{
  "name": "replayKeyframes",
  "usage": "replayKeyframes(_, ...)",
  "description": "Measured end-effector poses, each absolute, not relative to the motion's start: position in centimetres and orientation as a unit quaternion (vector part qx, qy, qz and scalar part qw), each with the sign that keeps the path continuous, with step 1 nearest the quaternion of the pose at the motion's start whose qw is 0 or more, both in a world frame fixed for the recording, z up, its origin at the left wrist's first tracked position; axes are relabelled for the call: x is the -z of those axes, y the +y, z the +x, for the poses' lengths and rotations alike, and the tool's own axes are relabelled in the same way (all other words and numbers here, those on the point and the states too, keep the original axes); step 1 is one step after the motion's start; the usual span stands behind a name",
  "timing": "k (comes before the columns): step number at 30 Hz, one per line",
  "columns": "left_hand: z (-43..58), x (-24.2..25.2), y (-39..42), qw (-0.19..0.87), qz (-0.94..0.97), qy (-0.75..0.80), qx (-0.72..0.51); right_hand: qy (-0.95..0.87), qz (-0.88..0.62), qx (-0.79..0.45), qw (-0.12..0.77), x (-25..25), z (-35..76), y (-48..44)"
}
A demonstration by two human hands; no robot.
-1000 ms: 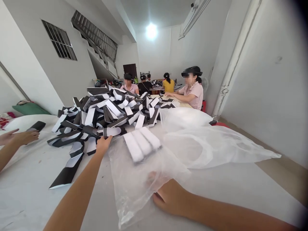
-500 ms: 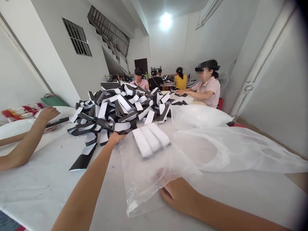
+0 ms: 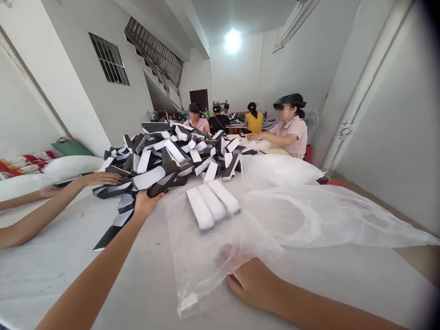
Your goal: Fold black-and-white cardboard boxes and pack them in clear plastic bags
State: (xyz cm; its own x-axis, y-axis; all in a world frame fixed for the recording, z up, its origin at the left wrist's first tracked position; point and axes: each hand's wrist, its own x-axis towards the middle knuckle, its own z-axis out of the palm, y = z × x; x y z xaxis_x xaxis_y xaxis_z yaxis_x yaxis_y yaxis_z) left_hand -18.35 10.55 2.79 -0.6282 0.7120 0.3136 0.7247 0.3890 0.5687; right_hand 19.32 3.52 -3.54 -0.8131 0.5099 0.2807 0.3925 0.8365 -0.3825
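Observation:
My left hand (image 3: 147,204) is at the near edge of a heap of black-and-white strip-like pieces (image 3: 178,151). Its fingers are closed on a black piece with a pale rounded panel (image 3: 150,178), which stands tilted against the heap; the fingertips are partly hidden. My right hand (image 3: 245,277) grips the open end of a clear plastic bag (image 3: 195,256), its fingers seen hazily through the film and the thumb below. Inside the bag, three white-faced pieces (image 3: 212,204) lie side by side. The bag rests flat on the white-covered table.
At left, a co-worker's hand (image 3: 103,178) reaches onto the heap, the other holding a dark piece. More clear bags (image 3: 330,215) spread at right, near a filled white bag (image 3: 282,168). A person in pink (image 3: 292,133) sits beyond; others work farther back.
My left hand has moved left, and the piece with the pale panel has shifted left and tipped up. The co-worker's nearer hand has come down onto the heap. My right hand stays at the bag.

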Motion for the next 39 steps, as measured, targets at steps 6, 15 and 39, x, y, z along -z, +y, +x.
replayKeyframes(6,-16.5,-4.5,4.5,-0.017,-0.462,-0.820,0.338,-0.981,-0.075,-0.046,0.172,0.3,20.3,-1.6)
replayKeyframes(15,-5.5,-4.8,2.8,-0.199,-0.653,-0.648,0.339,-0.866,-0.274,-0.179,0.377,-9.2,20.3,9.4)
replayKeyframes(39,-5.4,-0.8,2.4,-0.487,-0.516,-0.434,0.555,-0.909,-0.279,-0.224,0.212,-9.1,19.8,7.7)
